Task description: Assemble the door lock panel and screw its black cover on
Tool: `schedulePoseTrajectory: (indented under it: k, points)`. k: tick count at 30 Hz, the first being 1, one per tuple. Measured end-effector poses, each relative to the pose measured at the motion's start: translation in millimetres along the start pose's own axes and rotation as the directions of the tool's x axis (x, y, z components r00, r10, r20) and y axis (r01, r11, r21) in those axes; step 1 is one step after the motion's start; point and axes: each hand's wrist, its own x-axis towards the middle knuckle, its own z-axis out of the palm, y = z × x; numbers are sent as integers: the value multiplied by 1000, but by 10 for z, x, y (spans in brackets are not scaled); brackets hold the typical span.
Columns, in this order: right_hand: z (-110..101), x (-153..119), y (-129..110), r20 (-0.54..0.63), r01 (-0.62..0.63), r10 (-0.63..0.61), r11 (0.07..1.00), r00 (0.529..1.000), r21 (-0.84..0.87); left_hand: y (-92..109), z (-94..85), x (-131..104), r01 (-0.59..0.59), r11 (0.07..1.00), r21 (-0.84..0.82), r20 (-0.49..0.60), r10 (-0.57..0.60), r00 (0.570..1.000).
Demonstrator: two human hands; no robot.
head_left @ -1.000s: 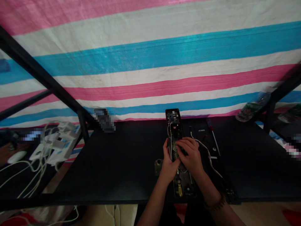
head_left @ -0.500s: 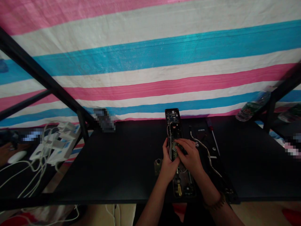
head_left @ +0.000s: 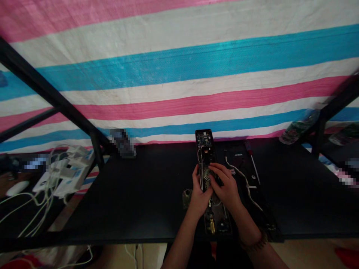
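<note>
A long, narrow electronic device housing point(head_left: 212, 160) lies open on the black table, its inner parts showing. At its far end is a blue circuit board point(head_left: 203, 139), with white wires point(head_left: 201, 160) running down from it. A brass-coloured cylinder point(head_left: 212, 225) sits at the near end. My left hand point(head_left: 199, 197) wraps around the housing's left side at mid-length. My right hand point(head_left: 227, 187) is bent over the middle, thumb and fingertips pinched beside a greenish part point(head_left: 207, 175); what they hold is too small to make out.
Left of the housing stands a small dark part with a round hole point(head_left: 187, 198). On the right lie a screwdriver point(head_left: 254, 164), a white cable point(head_left: 244, 178) and a dark panel point(head_left: 260, 200). A plastic bottle point(head_left: 297, 129) leans at the back right. Tangled white cables point(head_left: 50, 194) lie far left.
The view has shifted slightly, moving everything a little to the left. Both hands keep nearly the same grip on the housing; only the right fingers have moved slightly.
</note>
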Motion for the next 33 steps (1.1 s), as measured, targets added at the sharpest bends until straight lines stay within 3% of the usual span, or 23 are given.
schedulePoseTrajectory:
  k: [11, 27, 33]
  points:
    - [-9, 23, -52, -68, -26, 16, 989, 998, -143, 1, 3, 4, -2, 1000, -17, 0, 2, 1000]
    - [52, -7, 47, -67, -198, 203, 977, 977, 78, -9, -3, -3, 42, 998, -47, -2, -42, 999]
    - [39, 9, 33, -41, -198, 203, 974, 978, 113, 6, 5, -11, 44, 998, -54, -6, -44, 999]
